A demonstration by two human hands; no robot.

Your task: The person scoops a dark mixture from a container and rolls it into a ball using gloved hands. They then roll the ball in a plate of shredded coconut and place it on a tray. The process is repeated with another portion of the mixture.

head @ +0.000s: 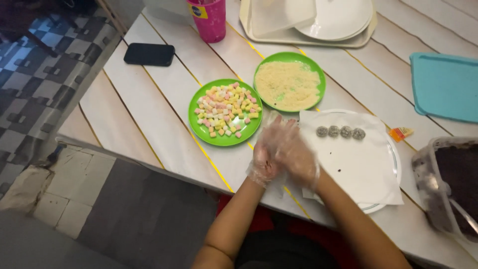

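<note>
At bench edge, our gloved left hand [265, 158] and right hand [297, 157] pressed together, rolling unseen lump; grip contents hidden. Next: crumb plate [289, 85] at twelve o'clock, we judge.

Both my hands are covered in thin, clear disposable plastic gloves. The one on my left hand [265, 158] is loose and crinkled, its film catching the light in pale, shiny folds, with a baggy open cuff ending at the wrist. The glove on my right hand [298, 158] looks the same: see-through, wrinkled, slightly cloudy, and slack at the cuff. My forearms are bare, with no sleeves, watch or bracelets. Below the table [149, 107] edge, a bit of red clothing and dark fabric shows at my lap.
</note>
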